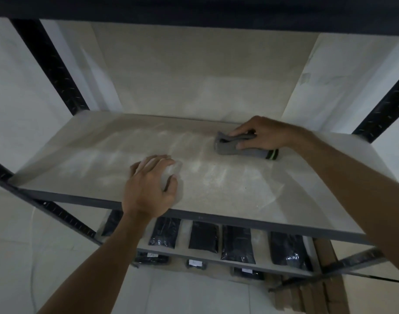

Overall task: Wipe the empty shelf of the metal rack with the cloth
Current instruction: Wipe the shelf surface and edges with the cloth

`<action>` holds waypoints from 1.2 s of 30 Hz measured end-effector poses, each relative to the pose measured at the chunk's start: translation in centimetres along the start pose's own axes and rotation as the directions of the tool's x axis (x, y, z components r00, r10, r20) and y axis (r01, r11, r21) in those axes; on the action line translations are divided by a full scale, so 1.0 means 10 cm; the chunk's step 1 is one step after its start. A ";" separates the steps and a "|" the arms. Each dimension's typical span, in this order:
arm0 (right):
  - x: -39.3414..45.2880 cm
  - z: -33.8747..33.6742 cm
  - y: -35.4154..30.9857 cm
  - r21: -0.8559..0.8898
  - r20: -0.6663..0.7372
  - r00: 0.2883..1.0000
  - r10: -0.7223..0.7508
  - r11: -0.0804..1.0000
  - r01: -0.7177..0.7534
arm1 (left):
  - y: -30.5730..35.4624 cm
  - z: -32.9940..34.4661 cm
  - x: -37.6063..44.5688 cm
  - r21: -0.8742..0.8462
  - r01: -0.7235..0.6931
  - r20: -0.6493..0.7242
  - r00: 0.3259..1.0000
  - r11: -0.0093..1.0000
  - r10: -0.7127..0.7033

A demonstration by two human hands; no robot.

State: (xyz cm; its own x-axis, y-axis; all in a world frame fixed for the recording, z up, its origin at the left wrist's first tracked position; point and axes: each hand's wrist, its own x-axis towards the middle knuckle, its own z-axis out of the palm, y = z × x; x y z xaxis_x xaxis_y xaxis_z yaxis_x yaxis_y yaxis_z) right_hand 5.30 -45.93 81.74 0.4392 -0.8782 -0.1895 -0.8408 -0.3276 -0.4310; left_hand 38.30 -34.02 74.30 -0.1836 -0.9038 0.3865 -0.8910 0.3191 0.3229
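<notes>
A black metal rack (49, 64) fills the view, its pale empty shelf (239, 200) at chest height and streaked with lighter smears across the middle. On the tier below, dark packets (238, 243) lie in a row; cardboard (325, 291) shows at lower right.

A person leans in with both arms. The left hand (148, 189) rests on the shelf near the front edge, fingers (157, 160) loosely spread and holding nothing, apparently as a brace. The right hand (259, 134) is further back and to the right, its fingers curled round a bunched grey cloth (228, 147) with a green-striped end, pressing it onto the shelf.

The cloth sits toward the back right of the shelf, so the wiping looks under way, with much of the surface, including the left side and front strip, seemingly left to cover.

To do this step well, the cloth would likely be better flattened under the palm than kept in a wad, giving a wider contact patch. Overlapping strokes from back to front, working across from one side, should carry dust off the edge instead of smearing it about. The bracing hand would need lifting aside when the strokes reach its spot.
</notes>
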 end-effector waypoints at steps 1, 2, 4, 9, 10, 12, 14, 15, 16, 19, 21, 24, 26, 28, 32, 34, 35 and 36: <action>0.02 -0.07 0.00 0.008 -0.038 0.999 -0.006 1.000 0.006 | 0.00 0.00 0.00 0.002 0.002 0.006 1.000 1.000 -0.002; 0.06 -0.13 0.03 0.007 -0.126 0.992 -0.005 1.000 0.006 | 0.00 0.00 0.00 0.005 0.004 0.010 1.000 1.000 -0.004; 0.15 -0.18 0.12 -0.024 -0.283 0.958 0.044 0.998 -0.053 | 0.00 0.00 0.00 0.011 0.000 0.011 1.000 1.000 0.000; 0.04 0.25 0.11 -0.144 -0.364 0.924 0.122 0.972 -0.185 | 0.00 -0.01 0.00 0.029 0.000 0.002 1.000 1.000 0.000; -0.02 0.31 0.08 -0.127 -0.352 0.934 0.059 0.986 -0.110 | 0.01 -0.01 0.00 0.031 -0.003 0.001 1.000 1.000 0.003; -0.13 0.32 -0.01 -0.036 -0.235 0.971 -0.047 0.999 0.040 | 0.01 -0.02 0.00 0.033 -0.008 0.009 1.000 0.999 0.008; -0.12 0.16 -0.05 -0.023 -0.110 0.989 -0.097 0.995 0.095 | 0.01 -0.02 0.01 0.027 -0.008 0.019 1.000 1.000 0.008; -0.07 0.07 -0.03 -0.039 -0.121 0.989 -0.089 0.996 0.085 | 0.01 -0.02 0.01 0.029 -0.010 0.024 1.000 1.000 0.009; -0.01 -0.03 0.01 -0.045 -0.188 0.980 -0.060 0.998 0.052 | 0.01 -0.02 0.01 0.035 -0.012 0.028 1.000 0.999 0.011; 0.08 -0.09 0.16 -0.046 -0.361 0.927 0.105 0.990 -0.130 | 0.02 -0.03 0.00 0.043 -0.019 0.025 1.000 0.999 0.018; 0.02 0.13 0.20 -0.124 -0.359 0.919 0.163 0.968 -0.220 | 0.02 -0.03 0.00 0.041 -0.015 0.022 1.000 0.999 0.014; -0.15 0.37 0.15 -0.116 -0.377 0.925 0.049 0.988 -0.100 | 0.02 -0.03 -0.01 0.048 -0.008 0.018 1.000 0.999 0.007; -0.29 0.45 0.03 -0.005 -0.310 0.951 -0.017 1.000 0.016 | 0.02 -0.03 -0.01 0.043 -0.010 0.022 1.000 0.999 0.009; -0.43 0.47 -0.09 0.117 -0.146 0.987 -0.065 0.990 0.082 | 0.03 -0.04 0.00 0.038 -0.007 0.022 1.000 0.999 0.006; -0.29 0.13 -0.01 0.029 -0.188 0.979 -0.078 0.996 0.085 | 0.03 -0.03 0.00 0.037 -0.004 0.018 1.000 0.999 0.003; -0.21 -0.04 0.16 -0.077 -0.277 0.961 0.021 0.996 -0.044 | 0.03 -0.02 0.00 0.041 -0.010 0.014 1.000 0.999 0.009; -0.21 -0.05 0.25 -0.100 -0.290 0.953 0.086 0.988 -0.120 | 0.02 -0.01 0.00 0.041 -0.013 0.012 1.000 0.999 0.012; -0.22 -0.01 0.32 -0.113 -0.297 0.945 0.134 0.978 -0.175 | 0.02 0.00 0.00 0.040 -0.015 0.009 1.000 0.999 0.015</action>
State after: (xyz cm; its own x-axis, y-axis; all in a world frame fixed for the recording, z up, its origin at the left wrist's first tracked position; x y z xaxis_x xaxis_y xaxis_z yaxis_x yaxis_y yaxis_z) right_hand 1.61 -45.03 80.84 0.2083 -0.9777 0.0247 -0.9349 -0.2065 -0.2887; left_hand 38.13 -33.98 74.36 -0.2005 -0.9016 0.3834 -0.9041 0.3210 0.2821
